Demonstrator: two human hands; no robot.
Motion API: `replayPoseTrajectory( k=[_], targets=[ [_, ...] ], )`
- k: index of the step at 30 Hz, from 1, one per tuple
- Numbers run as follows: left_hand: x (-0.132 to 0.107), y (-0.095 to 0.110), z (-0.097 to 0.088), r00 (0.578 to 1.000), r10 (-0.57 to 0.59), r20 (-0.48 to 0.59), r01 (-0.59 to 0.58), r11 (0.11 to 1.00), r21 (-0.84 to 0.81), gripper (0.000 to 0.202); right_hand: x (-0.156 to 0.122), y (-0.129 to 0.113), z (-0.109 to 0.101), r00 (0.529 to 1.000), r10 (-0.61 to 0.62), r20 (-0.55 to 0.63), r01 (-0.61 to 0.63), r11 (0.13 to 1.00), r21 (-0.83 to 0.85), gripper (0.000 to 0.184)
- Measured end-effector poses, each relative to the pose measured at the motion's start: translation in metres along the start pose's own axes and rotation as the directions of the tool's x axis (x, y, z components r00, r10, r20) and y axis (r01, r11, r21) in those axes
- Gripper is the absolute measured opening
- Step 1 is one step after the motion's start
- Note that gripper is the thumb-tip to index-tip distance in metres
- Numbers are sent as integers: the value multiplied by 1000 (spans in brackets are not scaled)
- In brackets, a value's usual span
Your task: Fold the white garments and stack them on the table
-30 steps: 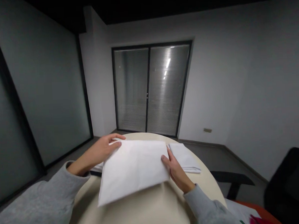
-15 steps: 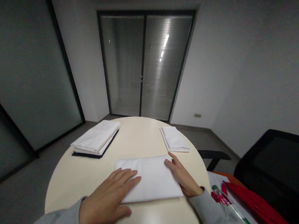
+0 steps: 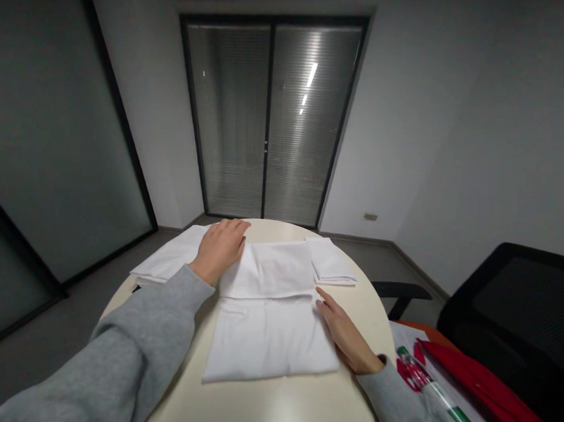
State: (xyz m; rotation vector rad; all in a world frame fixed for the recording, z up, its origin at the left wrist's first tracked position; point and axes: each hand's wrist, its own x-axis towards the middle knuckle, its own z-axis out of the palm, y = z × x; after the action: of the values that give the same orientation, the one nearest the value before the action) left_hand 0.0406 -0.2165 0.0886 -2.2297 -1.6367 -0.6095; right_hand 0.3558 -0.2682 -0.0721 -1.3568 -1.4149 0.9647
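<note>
A white cloth (image 3: 269, 325) lies spread on the round cream table (image 3: 254, 407), with its far part raised as a flap (image 3: 270, 268). My left hand (image 3: 220, 246) reaches forward and grips the far left corner of that flap, fingers curled over it. My right hand (image 3: 342, 334) lies flat with fingers stretched out along the cloth's right edge, pressing it down. Both sleeves are grey.
A stack of folded white cloths (image 3: 164, 264) sits at the far left of the table, over something dark. A smaller folded white cloth (image 3: 329, 265) lies at the far right. Red items and a pen (image 3: 428, 386) are at the lower right, beside a black chair (image 3: 514, 312).
My left hand went from lying flat on the folded cloth to reaching forward; the cloth now lies opened to a larger area. The right hand stayed at the right edge.
</note>
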Motion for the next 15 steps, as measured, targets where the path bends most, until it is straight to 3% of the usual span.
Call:
replayPoseTrajectory(
  k=[3, 7, 9, 11, 15],
  targets=[
    [-12, 16, 14, 986, 163, 35, -158, 982, -104, 35, -2, 4, 2, 999, 21, 32, -20, 999, -46, 77],
    [-49, 28, 47, 901, 364, 237, -304, 919, -252, 27, -2, 6, 4, 998, -41, 54, 47, 992, -113, 79],
    [-56, 26, 62, 876, 390, 283, -335, 915, -225, 29, -2, 5, 4, 998, -36, 58, 44, 990, -135, 76],
    [-53, 23, 73, 881, 375, 288, -335, 925, -179, 36, -2, 2, 5, 998, -55, 40, 61, 982, -181, 73],
    [-37, 21, 83, 887, 352, 299, -337, 936, -101, 31, -6, -3, 8, 979, -198, -42, 172, 922, -348, 63]
  ],
)
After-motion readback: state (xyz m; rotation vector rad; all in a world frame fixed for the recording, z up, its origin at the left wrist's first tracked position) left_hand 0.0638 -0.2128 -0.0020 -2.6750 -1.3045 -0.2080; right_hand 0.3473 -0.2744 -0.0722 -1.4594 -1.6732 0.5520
